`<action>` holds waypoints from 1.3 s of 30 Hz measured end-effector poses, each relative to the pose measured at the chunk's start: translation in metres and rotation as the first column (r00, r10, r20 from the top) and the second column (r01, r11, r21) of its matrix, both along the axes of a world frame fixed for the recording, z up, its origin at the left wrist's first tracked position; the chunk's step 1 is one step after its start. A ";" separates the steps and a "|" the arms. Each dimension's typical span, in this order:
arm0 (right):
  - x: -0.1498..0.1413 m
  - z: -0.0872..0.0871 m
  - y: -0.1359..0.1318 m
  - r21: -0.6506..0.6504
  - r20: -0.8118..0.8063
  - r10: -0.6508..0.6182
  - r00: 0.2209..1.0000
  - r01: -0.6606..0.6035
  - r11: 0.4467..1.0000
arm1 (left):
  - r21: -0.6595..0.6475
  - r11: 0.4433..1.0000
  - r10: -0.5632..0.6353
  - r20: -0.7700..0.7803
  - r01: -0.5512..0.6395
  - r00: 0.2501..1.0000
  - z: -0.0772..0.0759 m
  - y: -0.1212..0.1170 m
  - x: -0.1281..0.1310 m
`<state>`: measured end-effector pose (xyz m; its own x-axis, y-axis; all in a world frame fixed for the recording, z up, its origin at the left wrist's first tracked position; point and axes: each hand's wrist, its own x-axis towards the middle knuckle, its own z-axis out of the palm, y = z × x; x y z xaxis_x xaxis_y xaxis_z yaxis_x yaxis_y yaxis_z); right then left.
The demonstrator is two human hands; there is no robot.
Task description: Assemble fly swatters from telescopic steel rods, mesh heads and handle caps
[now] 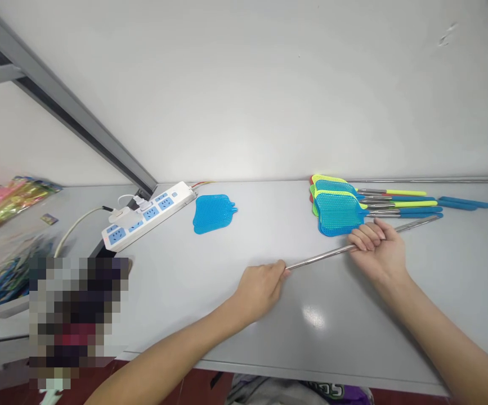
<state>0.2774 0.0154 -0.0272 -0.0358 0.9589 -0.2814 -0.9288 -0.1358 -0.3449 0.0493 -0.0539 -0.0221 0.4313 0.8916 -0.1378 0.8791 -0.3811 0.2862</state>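
The left hand (264,289) had its fingers (281,269) clenched on the near-left end of a metal rod (322,257), and the right hand (376,247) was curled around it farther along, the rod slanting across the tabletop (176,304) between the front edge and the wall (247,84). Its far end reached past the right hand to just beside the blue handles of the swatter pile (339,211); whether they touched could not be told. That pile, blue, yellow, green and red, crowded the right hand's far side, with two more blue handles (465,202) beyond and a thin rod (429,181) along the wall. Room was wider leftward: a broad stretch separated the left hand from overlapping blue swatter heads (214,212) and a power strip (151,216) near the back-left corner. Both forearms crossed the front edge.
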 end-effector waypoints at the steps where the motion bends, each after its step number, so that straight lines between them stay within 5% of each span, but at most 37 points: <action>1: -0.001 -0.001 -0.001 -0.003 0.003 -0.022 1.000 0.022 1.000 | 0.008 1.000 -0.002 -0.025 0.002 1.000 -0.002 -0.001 0.001; 22: -0.015 -0.005 -0.012 -0.074 0.041 -0.161 0.986 0.164 0.984 | 0.156 0.986 0.062 -0.066 -0.051 0.996 -0.017 -0.008 0.005; 39: -0.018 -0.005 -0.015 -0.073 0.069 -0.150 0.986 0.155 0.985 | 0.089 0.995 0.047 -0.073 -0.040 0.996 -0.011 -0.009 0.007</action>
<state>0.2597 0.0000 -0.0318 0.1296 0.9267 -0.3528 -0.9174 -0.0229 -0.3972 0.0558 -0.0625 -0.0329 0.3830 0.9194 -0.0892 0.9133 -0.3624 0.1859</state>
